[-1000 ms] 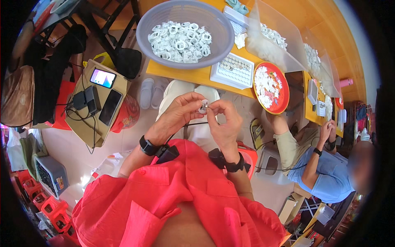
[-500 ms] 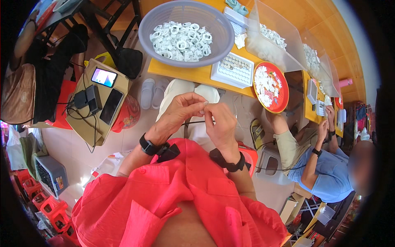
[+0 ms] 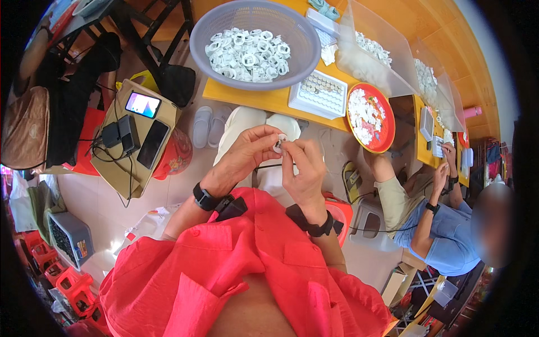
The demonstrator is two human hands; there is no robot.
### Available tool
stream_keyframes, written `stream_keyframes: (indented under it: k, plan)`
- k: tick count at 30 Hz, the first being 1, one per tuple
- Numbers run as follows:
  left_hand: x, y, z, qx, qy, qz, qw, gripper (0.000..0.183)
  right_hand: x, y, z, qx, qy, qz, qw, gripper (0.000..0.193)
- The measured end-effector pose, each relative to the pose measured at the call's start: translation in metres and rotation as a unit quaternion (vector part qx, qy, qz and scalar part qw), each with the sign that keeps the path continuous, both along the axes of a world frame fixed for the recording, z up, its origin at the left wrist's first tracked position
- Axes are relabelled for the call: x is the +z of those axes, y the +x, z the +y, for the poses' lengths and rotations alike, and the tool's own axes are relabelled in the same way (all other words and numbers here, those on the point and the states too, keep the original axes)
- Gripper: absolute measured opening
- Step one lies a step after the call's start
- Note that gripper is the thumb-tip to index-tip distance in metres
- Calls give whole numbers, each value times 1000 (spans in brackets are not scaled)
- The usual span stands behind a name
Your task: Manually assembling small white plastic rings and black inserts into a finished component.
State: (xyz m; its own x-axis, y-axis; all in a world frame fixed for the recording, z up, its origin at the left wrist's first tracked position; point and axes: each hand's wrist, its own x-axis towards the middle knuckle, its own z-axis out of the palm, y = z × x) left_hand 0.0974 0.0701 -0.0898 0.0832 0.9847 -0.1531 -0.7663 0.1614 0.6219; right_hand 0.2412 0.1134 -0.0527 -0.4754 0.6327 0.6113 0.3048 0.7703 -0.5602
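Note:
Above my lap, a small round white plastic part [image 3: 279, 143] with a dark centre is held between both hands. My left hand [image 3: 250, 154] pinches its edge between thumb and fingers. The fingertips of my right hand [image 3: 303, 168] press on its other side; whether they hold a further small piece is hidden. Similar white parts [image 3: 247, 53] fill a grey plastic basket [image 3: 199, 56] on the yellow table ahead. Beside the basket lies a white tray [image 3: 297, 105] with rows of round pockets, some filled with silvery discs. To its right, a red round tray [image 3: 387, 132] carries small white pieces.
Clear plastic bins [image 3: 387, 78] of white parts line the table's far right. A person in a blue shirt [image 3: 432, 236] works on the right. At left, two phones [image 3: 152, 145] and black adapters [image 3: 120, 135] lie on cardboard. Grey slippers [image 3: 202, 126] rest under the table.
The white part has turned and now shows its round face between my fingers. My right fingers have shifted slightly to the right and apart from my left fingertips.

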Motion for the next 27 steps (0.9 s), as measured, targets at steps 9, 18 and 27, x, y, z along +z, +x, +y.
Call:
stream_keyframes:
  k: [9,18,27]
  plan:
    - [-3,-6,5,15,-25,6,1000,20,9,5,39,-27,-100,52,993,12]
    - [-6,-13,7,9,-33,-22,999,17,-19,-10,126,-154,-59,-22,986,11]
    - [-13,-15,9,24,-42,-14,999,21,-33,-14,134,-150,-49,-56,986,8]
